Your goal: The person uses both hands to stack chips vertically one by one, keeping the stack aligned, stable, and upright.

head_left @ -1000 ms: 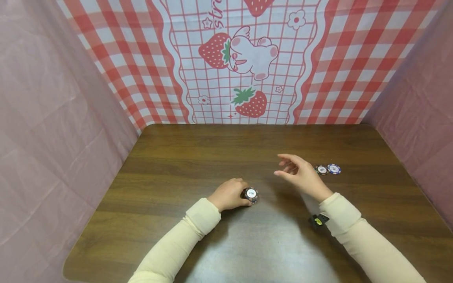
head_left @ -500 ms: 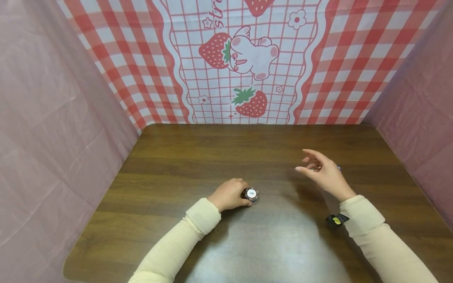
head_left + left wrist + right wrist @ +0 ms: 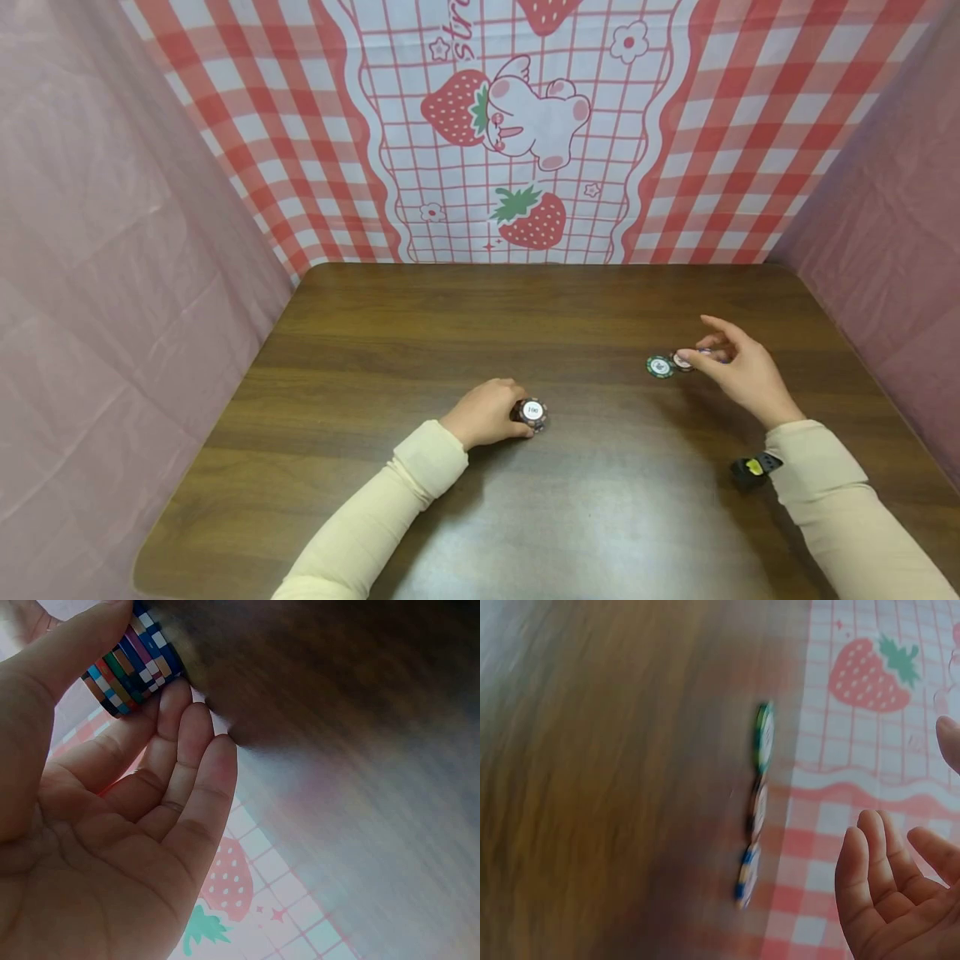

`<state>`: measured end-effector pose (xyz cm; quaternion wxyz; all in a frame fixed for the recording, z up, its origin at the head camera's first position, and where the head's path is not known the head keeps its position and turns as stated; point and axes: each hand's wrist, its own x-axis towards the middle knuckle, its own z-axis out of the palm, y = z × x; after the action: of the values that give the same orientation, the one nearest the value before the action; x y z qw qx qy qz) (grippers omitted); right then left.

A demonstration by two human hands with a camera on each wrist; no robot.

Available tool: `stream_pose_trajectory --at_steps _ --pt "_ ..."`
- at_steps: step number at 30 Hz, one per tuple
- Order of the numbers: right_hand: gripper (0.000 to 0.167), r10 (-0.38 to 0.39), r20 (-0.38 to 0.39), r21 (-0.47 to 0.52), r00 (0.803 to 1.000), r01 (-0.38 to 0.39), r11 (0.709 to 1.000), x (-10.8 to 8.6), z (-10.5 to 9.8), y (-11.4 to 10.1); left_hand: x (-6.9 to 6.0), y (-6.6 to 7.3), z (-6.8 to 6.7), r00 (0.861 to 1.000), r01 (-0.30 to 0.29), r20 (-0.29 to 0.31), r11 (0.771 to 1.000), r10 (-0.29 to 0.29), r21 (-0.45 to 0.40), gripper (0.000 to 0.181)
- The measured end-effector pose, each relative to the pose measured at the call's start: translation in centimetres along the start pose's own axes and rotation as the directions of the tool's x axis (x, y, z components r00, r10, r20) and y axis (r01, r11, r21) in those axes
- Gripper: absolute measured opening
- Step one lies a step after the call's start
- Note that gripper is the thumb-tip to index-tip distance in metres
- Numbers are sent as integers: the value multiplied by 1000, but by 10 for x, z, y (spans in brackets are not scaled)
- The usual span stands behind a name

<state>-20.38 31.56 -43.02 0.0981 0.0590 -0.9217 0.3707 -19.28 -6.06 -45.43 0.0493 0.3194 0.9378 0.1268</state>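
Note:
My left hand [image 3: 486, 412] grips a stack of poker chips [image 3: 533, 411] standing on the table. The top chip has a white centre marked 100. In the left wrist view the chip stack [image 3: 135, 664] shows colored edges between thumb and fingers. My right hand [image 3: 738, 375] hovers above the far right of the table, fingers apart, nothing between them. Below and left of it lie a green chip [image 3: 660, 367] and a dark brown chip [image 3: 682, 361], partly covered by the thumb. In the right wrist view a blue chip [image 3: 746, 877] continues their row.
The brown wooden table [image 3: 420, 333] has rounded corners. Behind it hangs a red-and-white checked cloth [image 3: 300, 125] with strawberries. Pink curtains [image 3: 112, 292] close off both sides. A black wrist device [image 3: 753, 468] sits below my right cuff.
My right hand has moved to the right across the row of chips, uncovering the green chip on its left. The left hand and its chip stack have stayed in place.

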Motion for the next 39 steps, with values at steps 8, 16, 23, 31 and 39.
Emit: stream_pose_trajectory --at_steps 8,16,23,31,39 --pt "74 73 13 -12 997 -73 997 1 -10 24 0 0 0 1000 1 -1 1000 -1 -2 40" --pt "76 129 30 -43 991 -127 991 2 -16 41 0 0 0 1000 -2 2 1000 2 2 40" --pt "81 168 70 -72 983 -163 984 3 -19 54 0 0 0 1000 0 4 1000 0 4 40" --pt "80 202 145 -116 969 -186 976 5 -21 63 0 0 0 1000 -1 1 1000 1 1 41" --pt "83 229 188 -144 955 -204 968 7 -22 68 0 0 0 1000 5 2 1000 -5 1 42"
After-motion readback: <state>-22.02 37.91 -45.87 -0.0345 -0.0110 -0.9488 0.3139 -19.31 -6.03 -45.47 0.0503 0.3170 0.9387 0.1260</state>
